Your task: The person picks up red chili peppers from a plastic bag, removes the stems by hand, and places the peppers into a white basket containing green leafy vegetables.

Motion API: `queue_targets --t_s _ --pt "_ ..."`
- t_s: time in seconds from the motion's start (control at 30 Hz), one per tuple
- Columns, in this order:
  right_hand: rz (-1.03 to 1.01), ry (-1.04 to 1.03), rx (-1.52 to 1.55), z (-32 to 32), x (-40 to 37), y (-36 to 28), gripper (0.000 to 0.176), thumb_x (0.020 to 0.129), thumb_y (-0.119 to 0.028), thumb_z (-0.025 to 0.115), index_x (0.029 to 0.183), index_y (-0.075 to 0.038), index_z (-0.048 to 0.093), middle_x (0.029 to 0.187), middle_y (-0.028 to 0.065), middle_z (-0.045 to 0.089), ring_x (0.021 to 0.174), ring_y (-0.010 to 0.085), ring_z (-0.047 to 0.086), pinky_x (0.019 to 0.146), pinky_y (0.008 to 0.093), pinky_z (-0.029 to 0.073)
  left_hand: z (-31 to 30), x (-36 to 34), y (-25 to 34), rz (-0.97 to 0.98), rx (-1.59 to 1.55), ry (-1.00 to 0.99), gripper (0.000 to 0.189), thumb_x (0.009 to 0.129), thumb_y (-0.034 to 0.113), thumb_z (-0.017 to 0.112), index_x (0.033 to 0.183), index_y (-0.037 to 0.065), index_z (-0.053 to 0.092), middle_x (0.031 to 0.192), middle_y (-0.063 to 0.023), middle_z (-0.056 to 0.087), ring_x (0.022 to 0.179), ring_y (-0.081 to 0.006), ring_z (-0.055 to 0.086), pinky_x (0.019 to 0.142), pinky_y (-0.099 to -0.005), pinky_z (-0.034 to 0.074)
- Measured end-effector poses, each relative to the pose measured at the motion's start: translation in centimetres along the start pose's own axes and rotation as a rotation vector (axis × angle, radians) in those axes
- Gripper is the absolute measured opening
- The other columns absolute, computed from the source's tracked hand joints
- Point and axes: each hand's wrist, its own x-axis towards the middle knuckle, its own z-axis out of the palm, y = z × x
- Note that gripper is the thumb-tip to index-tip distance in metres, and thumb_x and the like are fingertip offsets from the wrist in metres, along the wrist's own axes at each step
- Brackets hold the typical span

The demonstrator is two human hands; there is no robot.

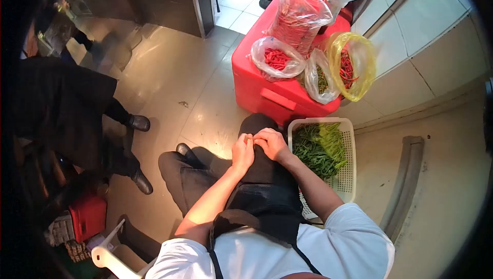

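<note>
Above my lap, my left hand (243,153) is closed, thumb and fingers pressed together. My right hand (272,143) meets it at the fingertips in a pinch. Anything held between them is too small to make out. Just to the right of my right hand stands a white plastic basket (349,148) containing leafy greens (310,150), darker on the left and paler on the right. Beyond my knees is a red box (251,89) with open bags on its lid: a clear bag of red chilies (277,59), a bag of small green pieces (322,79) and a yellow bag (374,63) with red chilies.
A tall clear bag (298,17) of reddish contents stands at the back of the red box. Another person in dark clothes and black shoes (139,123) is at the left. A white plastic chair (110,258) stands lower left. A tiled wall (411,84) bounds the right.
</note>
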Motion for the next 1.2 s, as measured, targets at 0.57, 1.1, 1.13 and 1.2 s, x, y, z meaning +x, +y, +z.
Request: queue_targets --t_s 0.57,1.1,1.13,1.2 --pt "0.054 -0.382 0.342 -4.0 5.9 -5.5 0.013 0.089 -0.001 0.063 0.101 0.003 0.064 0.088 0.0051 0.065 0.084 0.0098 0.061 0.075 0.0264 0.051 -10.4 4.8 7.5 -0.533 -0.678 -1.125 0.043 0.094 0.049 0.055 0.075 0.012 0.045 0.061 0.0047 0.040 0.049 -0.0062 0.033 0.044 -0.0224 0.025" --pt "0.265 -0.031 0.928 -6.8 8.6 -8.7 0.034 0.086 0.003 0.064 0.118 0.001 0.051 0.090 0.0063 0.063 0.085 0.0117 0.062 0.078 0.0237 0.050 -11.0 4.9 15.6 -0.173 -0.355 -0.539 0.019 0.097 0.024 0.058 0.096 0.005 0.062 0.070 0.0054 0.054 0.058 -0.0017 0.042 0.051 -0.0182 0.033" --pt "0.269 -0.014 0.925 -6.7 8.5 -8.8 0.036 0.086 0.003 0.064 0.119 0.000 0.051 0.091 0.0055 0.063 0.086 0.0110 0.062 0.079 0.0233 0.050 -10.9 5.0 15.6 -0.165 -0.353 -0.525 0.018 0.097 0.023 0.059 0.095 0.005 0.062 0.070 0.0051 0.055 0.057 -0.0016 0.043 0.051 -0.0184 0.033" --pt "0.263 -0.007 0.869 -6.6 8.5 -8.7 0.038 0.086 0.003 0.064 0.120 0.001 0.049 0.091 0.0073 0.063 0.087 0.0132 0.063 0.079 0.0249 0.050 -10.6 5.3 15.1 -0.070 -0.259 -0.505 0.017 0.096 0.023 0.060 0.094 0.005 0.062 0.071 0.0046 0.057 0.057 -0.0018 0.043 0.051 -0.0187 0.033"
